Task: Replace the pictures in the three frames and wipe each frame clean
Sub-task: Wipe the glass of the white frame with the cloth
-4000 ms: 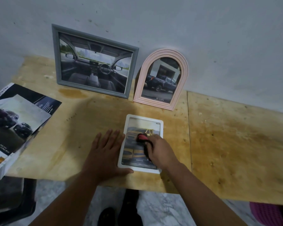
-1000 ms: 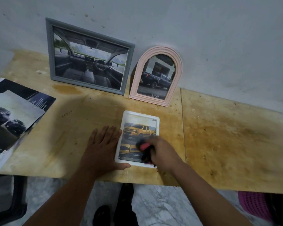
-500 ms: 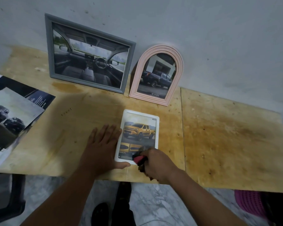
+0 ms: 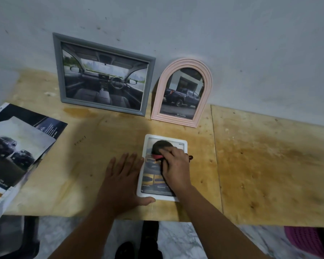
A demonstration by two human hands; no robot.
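Near the front edge of the plywood counter (image 4: pixel 269 165), the white frame (image 4: pixel 145 182) is lying flat so the left hand (image 4: pixel 123 181), fingers spread, is bracing it while the right hand (image 4: pixel 175 166) is gripping a dark cloth (image 4: pixel 160 146) and wiping its glass.

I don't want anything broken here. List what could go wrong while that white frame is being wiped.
1. The white frame lies at the plywood table's front edge; a hard stroke by the right hand with the cloth might push it off, though the left hand braces it.
2. The pink arched frame only leans on the wall; a long stroke might topple it.
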